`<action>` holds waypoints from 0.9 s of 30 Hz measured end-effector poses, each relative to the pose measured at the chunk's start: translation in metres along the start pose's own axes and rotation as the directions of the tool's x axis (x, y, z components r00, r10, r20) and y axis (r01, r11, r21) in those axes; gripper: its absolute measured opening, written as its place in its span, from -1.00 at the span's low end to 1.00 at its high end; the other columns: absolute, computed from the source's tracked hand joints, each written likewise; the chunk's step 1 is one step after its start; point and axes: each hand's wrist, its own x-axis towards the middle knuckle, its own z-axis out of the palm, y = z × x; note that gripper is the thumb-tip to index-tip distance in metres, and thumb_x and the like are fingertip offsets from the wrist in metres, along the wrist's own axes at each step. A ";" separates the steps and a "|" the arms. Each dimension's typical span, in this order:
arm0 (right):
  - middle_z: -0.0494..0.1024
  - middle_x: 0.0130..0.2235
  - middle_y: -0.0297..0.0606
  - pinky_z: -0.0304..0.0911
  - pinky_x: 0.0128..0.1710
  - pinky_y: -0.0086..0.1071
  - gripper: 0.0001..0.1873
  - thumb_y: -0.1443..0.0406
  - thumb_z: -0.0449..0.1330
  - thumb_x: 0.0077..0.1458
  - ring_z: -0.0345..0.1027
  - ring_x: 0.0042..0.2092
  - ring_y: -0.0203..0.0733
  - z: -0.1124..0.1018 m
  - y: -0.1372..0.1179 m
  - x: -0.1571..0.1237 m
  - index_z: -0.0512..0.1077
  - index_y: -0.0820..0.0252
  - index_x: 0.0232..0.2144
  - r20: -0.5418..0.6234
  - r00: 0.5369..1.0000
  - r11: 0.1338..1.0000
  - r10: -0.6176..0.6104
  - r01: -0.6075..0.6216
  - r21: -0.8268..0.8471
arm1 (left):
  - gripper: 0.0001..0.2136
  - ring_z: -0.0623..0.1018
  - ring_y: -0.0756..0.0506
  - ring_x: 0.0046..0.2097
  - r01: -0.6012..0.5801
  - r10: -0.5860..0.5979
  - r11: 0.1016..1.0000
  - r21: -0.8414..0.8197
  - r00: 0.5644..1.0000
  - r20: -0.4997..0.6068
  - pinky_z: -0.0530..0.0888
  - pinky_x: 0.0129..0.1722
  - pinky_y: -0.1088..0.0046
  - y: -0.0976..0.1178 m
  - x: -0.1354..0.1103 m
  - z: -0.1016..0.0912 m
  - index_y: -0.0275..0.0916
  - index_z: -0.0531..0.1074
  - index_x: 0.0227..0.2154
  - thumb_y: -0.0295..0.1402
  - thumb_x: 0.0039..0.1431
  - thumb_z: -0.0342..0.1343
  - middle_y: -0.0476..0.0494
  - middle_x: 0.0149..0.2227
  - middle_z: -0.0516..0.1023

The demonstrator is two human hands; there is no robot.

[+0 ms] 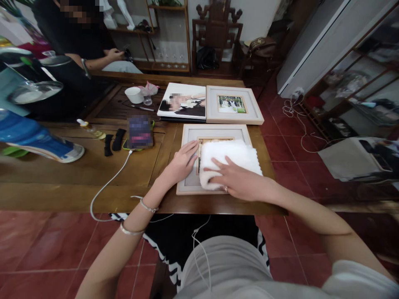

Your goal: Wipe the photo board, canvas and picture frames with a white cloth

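Note:
A pale picture frame [190, 133] lies flat near the front edge of the wooden table [77, 174]. A white fluffy cloth [229, 155] covers most of its glass. My right hand [238, 180] lies flat on the cloth with fingers stretched out, pressing it onto the frame. My left hand [182, 162] rests on the frame's left side, fingers extended flat along the mat. Both wrists reach in from below; the left one wears two bracelets.
Behind lie a second frame [233, 106] and a photo album [183, 101]. A phone [139, 132] on a white cable, two black items [114, 141], a small bottle [90, 128], a white cup [134, 94] and a big blue bottle [37, 139] stand left. Another person [84, 45] sits at the far left.

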 end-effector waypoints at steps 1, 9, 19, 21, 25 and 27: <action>0.27 0.29 -0.16 0.02 0.22 0.25 -0.51 0.56 0.04 0.06 -0.12 0.38 0.14 -0.003 -0.010 -0.006 0.42 0.13 0.00 0.023 1.000 0.999 -0.022 0.021 0.034 | -0.57 0.25 -0.23 0.32 0.001 -0.001 1.000 -0.004 1.000 -0.002 0.21 0.30 0.01 0.000 0.000 0.000 -0.33 0.26 0.23 -0.32 0.36 -0.13 -0.37 0.28 0.28; 0.15 0.35 -0.13 -0.05 0.25 0.29 -0.45 0.56 0.10 0.02 -0.22 0.40 0.18 0.010 -0.026 -0.008 0.41 0.13 0.06 0.015 0.999 0.998 0.046 -0.047 0.047 | -0.57 0.23 -0.21 0.33 0.012 -0.012 1.000 -0.009 1.000 -0.002 0.22 0.30 0.05 0.000 -0.001 0.001 -0.35 0.25 0.23 -0.32 0.37 -0.14 -0.37 0.28 0.27; 0.02 0.39 -0.07 -0.22 0.30 0.29 -0.47 0.51 0.01 0.12 -0.28 0.41 0.20 0.020 0.082 0.035 0.34 0.21 0.13 -0.329 0.909 0.920 0.257 -0.334 -0.206 | -0.57 0.26 -0.22 0.32 -0.008 0.008 1.000 0.002 1.000 -0.004 0.21 0.31 0.04 0.001 0.000 -0.001 -0.33 0.27 0.22 -0.30 0.37 -0.12 -0.37 0.27 0.29; 0.01 0.39 -0.08 -0.25 0.28 0.35 -0.47 0.51 -0.01 0.12 -0.34 0.41 0.26 0.015 0.097 0.046 0.34 0.23 0.13 -0.371 0.890 0.906 0.266 -0.362 -0.219 | -0.57 0.26 -0.23 0.31 -0.014 0.014 1.000 0.003 1.000 0.000 0.20 0.31 0.03 0.001 0.000 -0.002 -0.33 0.28 0.22 -0.30 0.37 -0.12 -0.36 0.27 0.29; 0.11 0.36 -0.09 -0.32 0.25 0.44 -0.46 0.52 0.01 0.10 -0.34 0.40 0.34 0.012 0.093 0.057 0.35 0.25 0.14 -0.304 0.927 0.923 0.222 -0.300 -0.240 | -0.57 0.25 -0.21 0.32 -0.014 0.014 1.000 0.005 1.000 -0.009 0.20 0.32 0.08 0.001 -0.001 -0.002 -0.34 0.26 0.23 -0.31 0.37 -0.13 -0.36 0.28 0.28; 0.14 0.35 -0.07 -0.28 0.23 0.45 -0.46 0.51 0.01 0.11 -0.28 0.39 0.36 0.014 0.076 0.056 0.34 0.26 0.14 -0.218 0.958 0.945 0.187 -0.236 -0.225 | -0.56 0.24 -0.22 0.33 -0.005 0.005 1.000 0.011 1.000 -0.010 0.20 0.32 0.08 0.001 -0.002 -0.002 -0.37 0.23 0.24 -0.32 0.36 -0.13 -0.38 0.29 0.26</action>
